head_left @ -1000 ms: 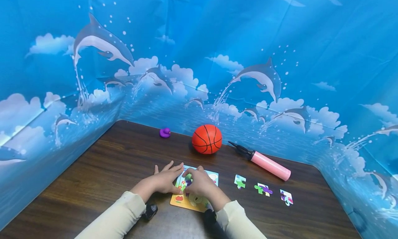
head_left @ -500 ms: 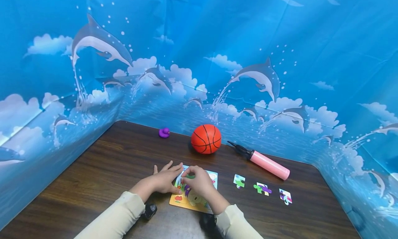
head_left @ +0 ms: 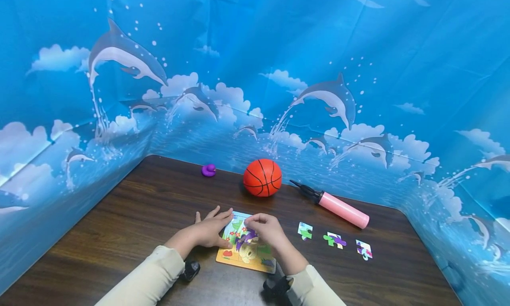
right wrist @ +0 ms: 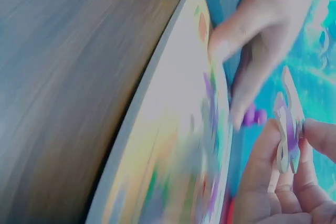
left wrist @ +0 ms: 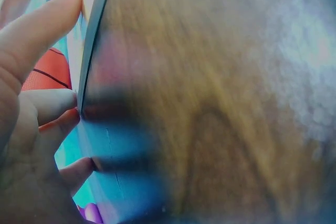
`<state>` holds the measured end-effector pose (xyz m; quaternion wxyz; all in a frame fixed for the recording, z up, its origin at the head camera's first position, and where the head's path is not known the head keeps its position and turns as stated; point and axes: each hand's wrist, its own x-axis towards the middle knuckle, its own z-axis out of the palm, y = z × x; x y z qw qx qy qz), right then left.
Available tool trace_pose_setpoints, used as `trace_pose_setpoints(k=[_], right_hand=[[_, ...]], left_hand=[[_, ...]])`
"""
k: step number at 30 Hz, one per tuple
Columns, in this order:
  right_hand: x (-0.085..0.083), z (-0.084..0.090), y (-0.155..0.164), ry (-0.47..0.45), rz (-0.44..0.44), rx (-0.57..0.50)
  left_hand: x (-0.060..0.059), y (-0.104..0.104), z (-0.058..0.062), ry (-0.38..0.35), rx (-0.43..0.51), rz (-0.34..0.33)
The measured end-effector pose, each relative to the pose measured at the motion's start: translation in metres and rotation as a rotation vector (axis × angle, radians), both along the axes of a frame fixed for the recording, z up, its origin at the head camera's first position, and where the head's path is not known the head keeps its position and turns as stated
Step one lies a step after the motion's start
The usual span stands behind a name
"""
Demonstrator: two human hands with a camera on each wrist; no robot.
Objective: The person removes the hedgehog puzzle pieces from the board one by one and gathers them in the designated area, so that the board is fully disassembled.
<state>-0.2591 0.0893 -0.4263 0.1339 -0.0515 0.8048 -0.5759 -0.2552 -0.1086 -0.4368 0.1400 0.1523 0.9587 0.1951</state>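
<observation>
A colourful jigsaw board (head_left: 244,252) lies on the brown table (head_left: 151,208) in front of me. My left hand (head_left: 210,230) rests flat with straight fingers (left wrist: 37,35) against the board's left edge. Over the board's upper right part, my right hand (head_left: 266,228) pinches a small puzzle piece (right wrist: 287,132) between thumb and fingers (right wrist: 317,132), held just above the board (right wrist: 173,145). In the right wrist view my left hand (right wrist: 262,35) shows beyond the board. Three loose pieces (head_left: 305,230), (head_left: 334,240), (head_left: 364,249) lie in a row to the right.
An orange basketball (head_left: 262,177) stands behind the board, with a pink hand pump (head_left: 338,205) to its right and a small purple duck (head_left: 208,170) to its left. Blue dolphin-print sheets (head_left: 255,75) wall the table on three sides.
My right hand has drawn away from the left hand and shifted right over the board, uncovering more of the picture. The left hand has stayed in place.
</observation>
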Motion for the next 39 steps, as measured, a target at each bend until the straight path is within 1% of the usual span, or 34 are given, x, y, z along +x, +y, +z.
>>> trace_pose_setpoints(k=[1,5,9,14,18,22,29,35,37,39], right_hand=[[0.001,0.0,0.009,-0.009,-0.013,0.012],[0.002,-0.004,0.051,0.002,-0.05,0.103],[0.004,-0.008,0.089,-0.007,-0.113,0.164],[0.005,-0.015,0.116,-0.01,-0.201,0.181],[0.005,-0.019,0.123,0.004,-0.215,0.189],[0.006,-0.02,0.123,0.042,-0.203,0.223],[0.008,-0.015,0.122,0.116,-0.204,0.366],[0.012,-0.004,0.123,0.142,-0.223,0.529],[0.012,-0.001,0.122,0.159,-0.234,0.558],[0.011,0.002,0.119,0.173,-0.229,0.547]], left_hand=[[0.0,0.0,0.0,-0.003,0.0,0.002],[0.001,-0.002,0.001,-0.008,-0.003,0.014],[0.003,-0.005,0.002,-0.002,0.002,0.026],[0.003,-0.007,0.002,-0.001,0.006,0.025],[0.002,-0.007,0.0,-0.006,0.002,0.025],[0.002,-0.006,-0.001,-0.011,0.013,0.02],[0.0,-0.004,-0.004,-0.006,0.002,0.018],[-0.002,-0.001,-0.003,-0.009,-0.002,0.024],[-0.003,-0.001,-0.002,-0.01,-0.004,0.022],[-0.003,-0.001,-0.001,-0.011,-0.005,0.019]])
